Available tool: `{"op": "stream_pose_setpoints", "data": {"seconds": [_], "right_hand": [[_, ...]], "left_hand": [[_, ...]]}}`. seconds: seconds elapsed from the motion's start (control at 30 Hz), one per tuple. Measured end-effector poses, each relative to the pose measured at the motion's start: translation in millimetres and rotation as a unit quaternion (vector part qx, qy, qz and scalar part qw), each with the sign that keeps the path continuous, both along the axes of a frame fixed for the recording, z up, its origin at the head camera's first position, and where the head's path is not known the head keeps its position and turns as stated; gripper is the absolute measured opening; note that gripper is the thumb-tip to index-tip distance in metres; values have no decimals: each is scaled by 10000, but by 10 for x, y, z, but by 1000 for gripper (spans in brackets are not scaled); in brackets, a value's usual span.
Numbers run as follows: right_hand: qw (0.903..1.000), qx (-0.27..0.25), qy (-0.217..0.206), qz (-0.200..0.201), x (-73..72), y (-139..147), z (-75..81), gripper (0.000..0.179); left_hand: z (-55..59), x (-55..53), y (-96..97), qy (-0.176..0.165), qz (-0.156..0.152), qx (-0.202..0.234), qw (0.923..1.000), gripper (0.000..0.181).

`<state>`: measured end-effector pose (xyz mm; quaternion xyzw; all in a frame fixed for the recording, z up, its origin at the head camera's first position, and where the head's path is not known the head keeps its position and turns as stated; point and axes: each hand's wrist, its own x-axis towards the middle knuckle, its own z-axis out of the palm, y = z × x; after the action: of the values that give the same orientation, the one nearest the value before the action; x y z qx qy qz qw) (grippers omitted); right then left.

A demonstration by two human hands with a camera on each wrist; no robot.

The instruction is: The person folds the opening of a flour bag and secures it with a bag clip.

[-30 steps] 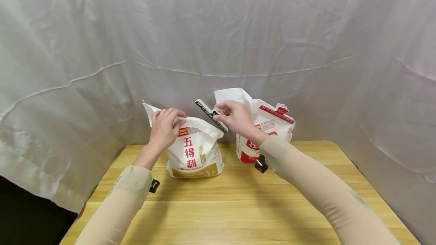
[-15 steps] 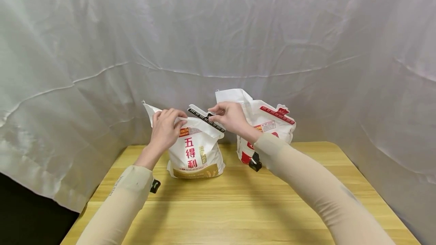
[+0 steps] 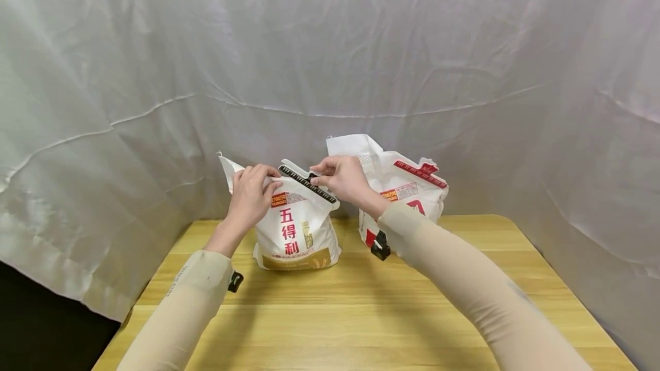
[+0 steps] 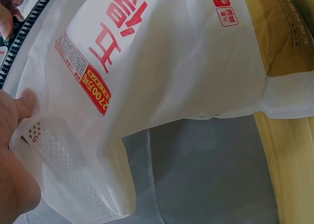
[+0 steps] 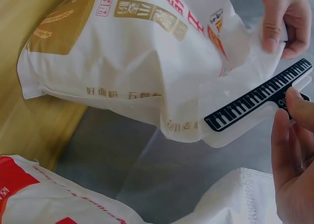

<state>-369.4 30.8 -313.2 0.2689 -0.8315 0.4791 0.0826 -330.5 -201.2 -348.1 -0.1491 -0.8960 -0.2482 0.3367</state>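
**Clip lowered onto the bag's folded top**

Shifted down and left since a second ago: black-and-white sealing clip, then raised at a steep slant between the two bags, now lying along the top fold of the left bag. Right hand carried down and left with it; left hand unchanged at the bag's upper left corner.

Behind and around everything, creased white cloth backdrop. Beneath, wooden table, light grain running left to right.

On the table's far half, left flour bag, white with red characters and a gold band at the base, standing upright. Just beside it on the right, second bag, white with red print, top flap open and standing up.

At the left bag's top corner, left hand: fingers curled over the fold, thumb pressed against the white film, pinching it.

At the clip's right end, right hand: fingertips and thumb pinching the clip, remaining fingers close together. Clip over the bunched bag mouth; whether its two bars are snapped closed cannot be told.
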Motion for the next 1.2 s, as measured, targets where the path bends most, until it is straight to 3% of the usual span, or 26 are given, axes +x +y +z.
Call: {"op": "stream_pose_setpoints", "data": {"seconds": [0.2,0.47,1.2], "right_hand": [[10000,-24,-29,-3,-41,-20,-93,19],[9994,153,317,16,-79,-19,-128,19],[9965,701,304,330,-129,-59,-137,17]], "left_hand": [[3,4,-9,44,-131,149,9998,15],[21,1,-32,330,-299,63,9990,13],[-28,-27,-55,709,-243,131,9971,12]]}}
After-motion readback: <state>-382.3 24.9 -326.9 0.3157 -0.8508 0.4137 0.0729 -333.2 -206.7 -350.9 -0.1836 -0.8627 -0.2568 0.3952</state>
